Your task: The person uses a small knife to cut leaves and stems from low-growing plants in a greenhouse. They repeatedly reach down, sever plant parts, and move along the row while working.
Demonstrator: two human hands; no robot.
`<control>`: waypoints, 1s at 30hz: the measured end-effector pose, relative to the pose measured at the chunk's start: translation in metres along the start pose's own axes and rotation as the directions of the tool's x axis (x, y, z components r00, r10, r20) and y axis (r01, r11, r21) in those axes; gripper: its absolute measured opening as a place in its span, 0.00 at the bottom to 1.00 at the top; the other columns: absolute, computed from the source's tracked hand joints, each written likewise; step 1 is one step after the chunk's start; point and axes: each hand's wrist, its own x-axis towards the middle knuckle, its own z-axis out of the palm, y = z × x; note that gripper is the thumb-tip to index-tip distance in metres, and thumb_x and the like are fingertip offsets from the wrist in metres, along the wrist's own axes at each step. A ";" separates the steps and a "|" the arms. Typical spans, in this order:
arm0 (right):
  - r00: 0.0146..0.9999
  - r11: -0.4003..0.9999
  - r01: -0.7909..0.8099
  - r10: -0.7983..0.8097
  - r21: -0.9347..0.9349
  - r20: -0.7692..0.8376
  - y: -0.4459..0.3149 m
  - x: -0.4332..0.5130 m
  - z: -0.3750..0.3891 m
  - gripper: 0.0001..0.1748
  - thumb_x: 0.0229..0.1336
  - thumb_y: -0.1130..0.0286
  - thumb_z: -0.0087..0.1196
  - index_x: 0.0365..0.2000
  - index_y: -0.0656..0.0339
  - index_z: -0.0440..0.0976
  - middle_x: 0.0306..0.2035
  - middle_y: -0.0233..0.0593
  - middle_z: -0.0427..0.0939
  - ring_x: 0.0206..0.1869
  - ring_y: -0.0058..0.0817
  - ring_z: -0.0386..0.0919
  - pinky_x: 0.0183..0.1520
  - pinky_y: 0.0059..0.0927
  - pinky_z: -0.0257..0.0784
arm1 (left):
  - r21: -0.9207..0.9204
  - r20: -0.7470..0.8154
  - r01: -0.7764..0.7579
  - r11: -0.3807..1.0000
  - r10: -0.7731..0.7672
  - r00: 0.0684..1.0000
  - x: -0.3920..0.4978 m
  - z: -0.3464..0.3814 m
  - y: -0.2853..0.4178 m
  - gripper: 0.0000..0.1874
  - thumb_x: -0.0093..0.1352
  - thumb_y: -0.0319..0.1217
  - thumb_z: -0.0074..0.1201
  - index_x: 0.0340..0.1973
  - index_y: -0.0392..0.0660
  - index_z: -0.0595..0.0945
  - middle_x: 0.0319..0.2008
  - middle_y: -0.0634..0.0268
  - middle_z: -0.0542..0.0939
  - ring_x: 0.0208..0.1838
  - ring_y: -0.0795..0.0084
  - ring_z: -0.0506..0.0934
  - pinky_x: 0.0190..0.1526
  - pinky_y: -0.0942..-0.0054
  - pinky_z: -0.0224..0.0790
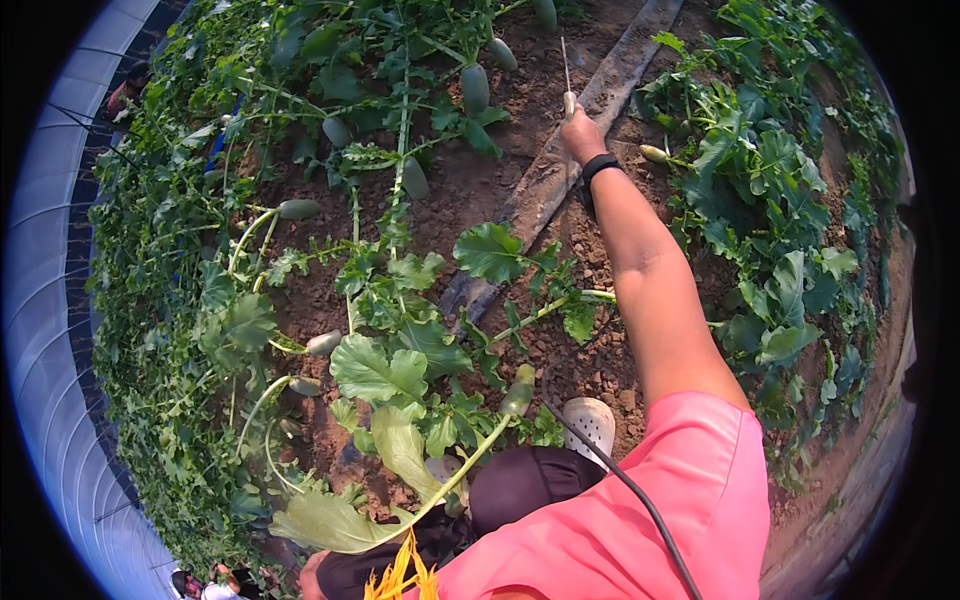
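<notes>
My right hand [582, 136], at the end of an outstretched arm with a black wristband, is closed on the light handle of a knife-like tool [567, 79] whose thin blade points away from me. A strip of dark, soil-covered sheeting [544, 176] lies just below that hand. Only part of my left hand [311, 576] shows, at the bottom edge beside my dark trouser leg; its fingers are hidden. Near my knee a green root vegetable, apparently a radish [519, 391], hangs on a long pale leaf stalk. Further green radishes [475, 88] stick out of the soil among leafy stems.
Dense leafy plants [780, 172] grow on the right and far left. A dark cable [626, 480] runs across my pink shirt. My pale clog [590, 427] stands on brown soil. Curved greenhouse film [52, 247] borders the left. Parts of another person [217, 583] show at the bottom left.
</notes>
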 end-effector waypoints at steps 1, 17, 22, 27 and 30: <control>0.999 1.000 -0.015 0.015 0.004 0.029 -0.003 -0.016 0.004 0.23 0.56 0.68 0.41 0.52 0.64 0.64 0.45 0.63 0.74 0.50 0.53 0.73 0.53 0.47 0.67 | -0.016 -0.009 0.002 1.000 -0.002 1.000 0.000 0.003 0.003 0.19 0.64 0.17 0.47 0.51 0.39 0.74 0.47 0.60 0.77 0.49 0.71 0.74 0.51 0.74 0.67; 0.950 0.983 0.181 -0.174 -0.005 0.261 -0.003 -0.204 -0.008 0.30 0.55 0.63 0.49 0.58 0.58 0.57 0.32 0.59 0.77 0.37 0.54 0.76 0.41 0.51 0.69 | -0.164 -0.042 -0.021 0.986 0.014 0.999 0.026 0.021 0.037 0.17 0.64 0.18 0.46 0.50 0.38 0.74 0.46 0.59 0.77 0.47 0.69 0.74 0.49 0.73 0.68; 0.978 0.976 0.208 -0.207 -0.061 0.032 -0.005 -0.112 -0.025 0.30 0.57 0.61 0.49 0.59 0.56 0.57 0.34 0.59 0.78 0.39 0.55 0.76 0.43 0.51 0.69 | -0.189 -0.037 -0.008 0.982 0.001 0.999 0.037 0.031 0.054 0.17 0.64 0.18 0.46 0.49 0.38 0.75 0.45 0.59 0.77 0.46 0.69 0.75 0.49 0.72 0.68; 0.996 0.997 0.069 -0.070 -0.017 -0.047 0.002 -0.002 -0.030 0.25 0.58 0.61 0.47 0.53 0.60 0.59 0.41 0.61 0.76 0.46 0.55 0.74 0.49 0.49 0.68 | -0.223 -0.038 -0.001 0.975 -0.008 0.999 0.039 0.039 0.065 0.16 0.64 0.19 0.45 0.49 0.38 0.75 0.44 0.59 0.77 0.46 0.69 0.75 0.48 0.72 0.68; 0.998 0.998 0.067 -0.067 0.015 0.021 0.013 0.000 -0.018 0.25 0.58 0.61 0.46 0.53 0.62 0.58 0.42 0.62 0.75 0.46 0.56 0.74 0.50 0.49 0.67 | -0.245 -0.044 0.002 0.970 -0.013 0.999 0.040 0.040 0.066 0.16 0.64 0.19 0.45 0.48 0.37 0.75 0.44 0.59 0.77 0.45 0.68 0.75 0.48 0.72 0.68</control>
